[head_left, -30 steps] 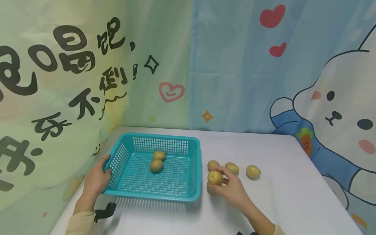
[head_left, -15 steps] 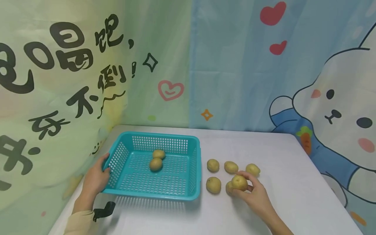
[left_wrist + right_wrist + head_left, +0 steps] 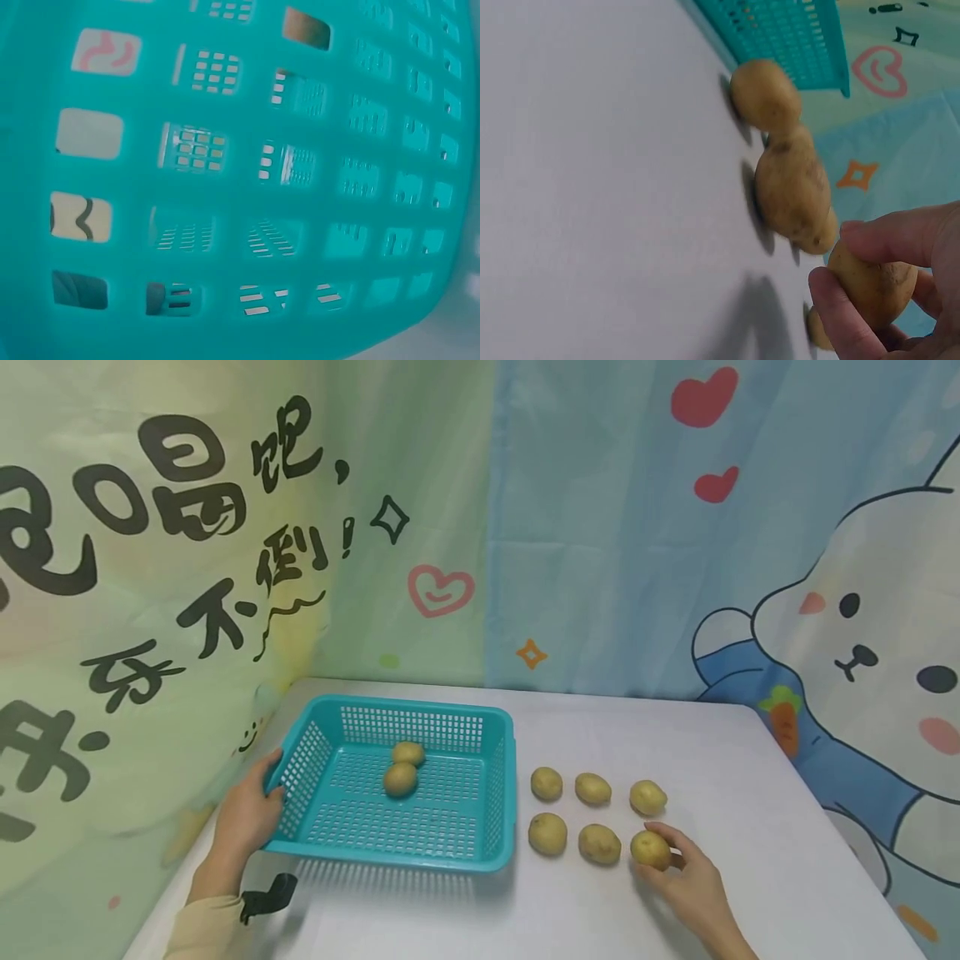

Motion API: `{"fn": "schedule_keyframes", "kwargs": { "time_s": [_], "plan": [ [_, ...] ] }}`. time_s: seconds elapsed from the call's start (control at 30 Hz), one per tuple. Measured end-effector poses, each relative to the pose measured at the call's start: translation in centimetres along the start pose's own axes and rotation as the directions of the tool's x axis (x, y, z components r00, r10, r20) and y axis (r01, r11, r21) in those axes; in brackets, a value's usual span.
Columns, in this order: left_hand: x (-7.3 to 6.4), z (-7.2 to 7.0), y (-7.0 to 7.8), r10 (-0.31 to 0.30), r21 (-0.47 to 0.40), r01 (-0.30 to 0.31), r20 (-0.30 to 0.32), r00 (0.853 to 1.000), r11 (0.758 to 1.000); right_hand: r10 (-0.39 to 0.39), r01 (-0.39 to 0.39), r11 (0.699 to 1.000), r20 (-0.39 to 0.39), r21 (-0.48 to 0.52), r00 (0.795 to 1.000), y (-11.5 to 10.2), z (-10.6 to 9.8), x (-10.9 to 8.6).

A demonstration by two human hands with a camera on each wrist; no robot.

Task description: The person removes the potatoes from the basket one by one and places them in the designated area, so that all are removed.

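My left hand [image 3: 249, 808] grips the left side of a turquoise plastic basket [image 3: 390, 858]; the left wrist view shows only the basket's slotted wall [image 3: 247, 180] close up. Two potatoes touch each other inside, a rounder one [image 3: 400, 780] in front of a smaller one [image 3: 408, 753]. Right of the basket, my right hand [image 3: 690, 881] pinches a potato [image 3: 650, 851] [image 3: 874, 289] between thumb and fingers. Whether that potato touches the table cannot be told. Beside it in the front row lie two potatoes, one at the middle [image 3: 599, 844] and one nearer the basket [image 3: 547, 834].
Behind them is a back row of potatoes: left [image 3: 546, 784], middle [image 3: 592, 789] and right [image 3: 648, 797]. All rest on a white-covered table [image 3: 750, 827]. A printed curtain [image 3: 592, 527] hangs directly behind the table and along its left side.
My right hand has carried its potato rightward, past the front-row potatoes, to the right end of that row and lower. The left hand and basket have stayed put.
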State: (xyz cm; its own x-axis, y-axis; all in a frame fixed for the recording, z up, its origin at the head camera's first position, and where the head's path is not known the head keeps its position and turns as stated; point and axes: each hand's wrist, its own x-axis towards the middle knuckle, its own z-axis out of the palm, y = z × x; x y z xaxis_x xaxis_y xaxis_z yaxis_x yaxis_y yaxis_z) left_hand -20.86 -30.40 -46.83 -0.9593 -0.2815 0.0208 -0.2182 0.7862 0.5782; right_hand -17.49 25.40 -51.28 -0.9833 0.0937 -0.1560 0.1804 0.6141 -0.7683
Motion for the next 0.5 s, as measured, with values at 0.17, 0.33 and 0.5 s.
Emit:
{"fn": "schedule_keyframes", "kwargs": {
  "time_s": [0.17, 0.33, 0.5],
  "plan": [
    [0.0, -0.2, 0.1, 0.002, 0.000, -0.002, 0.007, 1.000, 1.000, -0.013, 0.010, 0.998, -0.045, -0.065, 0.999, 1.4, -0.1, 0.6],
    [0.0, -0.1, 0.1, -0.009, 0.001, 0.009, 0.004, 1.000, 1.000, -0.014, 0.008, 0.995, -0.061, -0.097, 0.998, 2.1, 0.1, 1.1],
    [0.0, 0.0, 0.0, -0.016, -0.002, 0.016, 0.002, 1.000, 1.000, -0.012, 0.005, 0.994, -0.067, -0.113, 0.998, 2.7, 0.3, 1.6]
  ]
}}
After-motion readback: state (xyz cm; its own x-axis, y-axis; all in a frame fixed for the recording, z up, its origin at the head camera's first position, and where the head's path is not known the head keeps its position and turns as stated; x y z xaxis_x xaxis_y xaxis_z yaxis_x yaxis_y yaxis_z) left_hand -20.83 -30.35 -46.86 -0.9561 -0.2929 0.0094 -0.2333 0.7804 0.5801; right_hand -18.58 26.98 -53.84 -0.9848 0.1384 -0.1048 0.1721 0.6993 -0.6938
